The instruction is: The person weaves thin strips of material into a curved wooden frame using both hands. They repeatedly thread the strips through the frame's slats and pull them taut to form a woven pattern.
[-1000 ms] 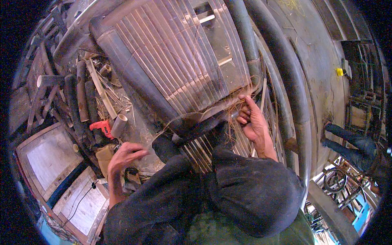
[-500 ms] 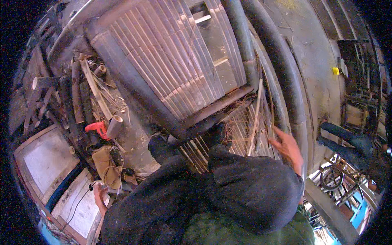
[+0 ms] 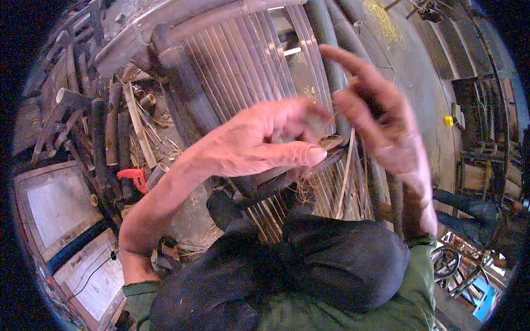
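Observation:
My left hand (image 3: pixel 251 142) is raised over the near end of a slatted bamboo panel (image 3: pixel 234 60), thumb stretched out and apart from the curled, blurred fingers. Facing it, my right hand (image 3: pixel 381 118) has its long finger pointed up and to the left, the others spread and smeared by motion. The two hands nearly meet, and no object shows clearly in either one. Just below them, the round cut end of a bamboo pole (image 3: pixel 331 142) shows at the panel's near right corner. Thin brown strands (image 3: pixel 303 190) lie tangled beneath my left hand.
Left of the panel lie bamboo offcuts (image 3: pixel 113 124), a red power tool (image 3: pixel 132 177) and framed light panels (image 3: pixel 61 212). A thick dark pole (image 3: pixel 345 33) runs along the right side. Yellow strands (image 3: pixel 385 21) and a yellow roll (image 3: pixel 449 121) lie farther right, near another person's legs (image 3: pixel 466 207).
Both hands have come up from beside my knees to the middle, over the panel. The view has shifted, so the panel appears smaller and more of its far end shows.

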A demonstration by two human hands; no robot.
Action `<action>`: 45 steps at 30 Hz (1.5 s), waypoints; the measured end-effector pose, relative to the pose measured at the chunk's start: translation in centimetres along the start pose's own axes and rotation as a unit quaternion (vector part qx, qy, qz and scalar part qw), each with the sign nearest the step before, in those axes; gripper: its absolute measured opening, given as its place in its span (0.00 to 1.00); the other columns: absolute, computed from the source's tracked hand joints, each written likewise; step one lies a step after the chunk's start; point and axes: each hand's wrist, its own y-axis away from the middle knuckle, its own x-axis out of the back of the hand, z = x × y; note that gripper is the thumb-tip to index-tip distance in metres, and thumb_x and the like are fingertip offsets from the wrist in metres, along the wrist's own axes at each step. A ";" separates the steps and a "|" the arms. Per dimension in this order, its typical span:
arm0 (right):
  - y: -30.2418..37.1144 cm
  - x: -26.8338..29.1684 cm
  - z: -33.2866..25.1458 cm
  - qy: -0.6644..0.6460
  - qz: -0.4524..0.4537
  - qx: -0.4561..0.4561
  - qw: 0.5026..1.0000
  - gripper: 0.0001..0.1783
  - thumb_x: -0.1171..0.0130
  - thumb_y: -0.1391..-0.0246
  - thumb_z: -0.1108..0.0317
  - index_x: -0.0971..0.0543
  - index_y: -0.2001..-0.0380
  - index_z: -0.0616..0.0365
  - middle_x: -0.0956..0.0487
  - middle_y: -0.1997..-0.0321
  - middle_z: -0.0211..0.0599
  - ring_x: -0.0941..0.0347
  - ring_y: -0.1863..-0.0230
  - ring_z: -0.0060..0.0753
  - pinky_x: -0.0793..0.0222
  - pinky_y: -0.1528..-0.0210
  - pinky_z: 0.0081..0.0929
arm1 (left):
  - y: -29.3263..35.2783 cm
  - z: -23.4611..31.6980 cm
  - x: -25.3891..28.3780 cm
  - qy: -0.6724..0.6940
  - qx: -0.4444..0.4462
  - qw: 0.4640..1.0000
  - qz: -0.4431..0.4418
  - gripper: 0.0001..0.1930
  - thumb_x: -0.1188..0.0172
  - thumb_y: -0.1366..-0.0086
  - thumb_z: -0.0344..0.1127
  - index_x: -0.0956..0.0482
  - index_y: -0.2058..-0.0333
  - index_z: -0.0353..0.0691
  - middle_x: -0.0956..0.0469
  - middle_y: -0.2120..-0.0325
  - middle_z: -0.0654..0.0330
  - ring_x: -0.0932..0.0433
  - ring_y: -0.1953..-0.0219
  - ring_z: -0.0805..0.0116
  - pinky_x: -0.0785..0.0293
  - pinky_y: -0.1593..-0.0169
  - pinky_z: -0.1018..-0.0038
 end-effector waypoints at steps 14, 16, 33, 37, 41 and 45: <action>10.1 17.3 12.9 -0.022 0.449 -0.183 0.874 0.15 0.49 0.37 0.68 0.23 0.48 0.55 0.36 0.79 0.10 0.54 0.83 0.03 0.59 0.83 0.10 | 19.4 -4.8 7.8 -0.048 0.182 0.944 0.269 0.14 0.45 0.37 0.39 0.27 0.77 0.37 0.23 0.69 0.58 0.26 0.61 0.71 0.31 0.52 0.73; 10.1 17.7 13.6 0.018 0.476 -0.200 0.856 0.15 0.49 0.37 0.68 0.23 0.48 0.53 0.32 0.77 0.11 0.54 0.83 0.03 0.58 0.84 0.10 | 19.9 -5.5 8.0 -0.024 0.182 0.926 0.331 0.16 0.47 0.34 0.42 0.28 0.77 0.38 0.27 0.79 0.64 0.28 0.70 0.74 0.30 0.54 0.73; 12.7 19.2 14.7 0.263 0.204 -0.227 0.915 0.22 0.52 0.36 0.60 0.28 0.43 0.57 0.24 0.48 0.32 0.32 0.47 0.27 0.40 0.42 0.27 | 12.7 -2.1 6.4 -0.347 0.170 0.906 0.171 0.11 0.41 0.38 0.36 0.24 0.69 0.32 0.26 0.76 0.59 0.27 0.70 0.70 0.30 0.62 0.73; 5.4 1.9 7.2 -0.089 -0.075 -0.182 0.977 0.26 0.40 0.44 0.68 0.29 0.42 0.56 0.21 0.62 0.28 0.28 0.66 0.16 0.29 0.62 0.21 | 3.7 -1.5 1.7 -0.285 0.003 0.952 0.109 0.08 0.40 0.38 0.34 0.24 0.68 0.33 0.25 0.78 0.57 0.26 0.74 0.67 0.29 0.66 0.72; 2.7 -4.4 5.7 -0.169 -0.220 -0.134 0.951 0.16 0.44 0.39 0.61 0.24 0.52 0.59 0.23 0.67 0.27 0.30 0.67 0.18 0.31 0.64 0.22 | -0.3 -1.3 -0.2 -0.250 -0.021 0.961 0.120 0.06 0.41 0.37 0.32 0.23 0.68 0.34 0.23 0.75 0.57 0.23 0.71 0.70 0.28 0.63 0.73; 4.5 0.7 7.4 -0.179 -0.074 -0.151 0.969 0.16 0.50 0.36 0.56 0.21 0.69 0.55 0.24 0.69 0.25 0.31 0.69 0.17 0.35 0.69 0.18 | 1.8 -2.5 3.2 -0.259 0.016 0.962 0.085 0.11 0.42 0.36 0.37 0.24 0.69 0.33 0.23 0.75 0.57 0.24 0.70 0.71 0.28 0.64 0.73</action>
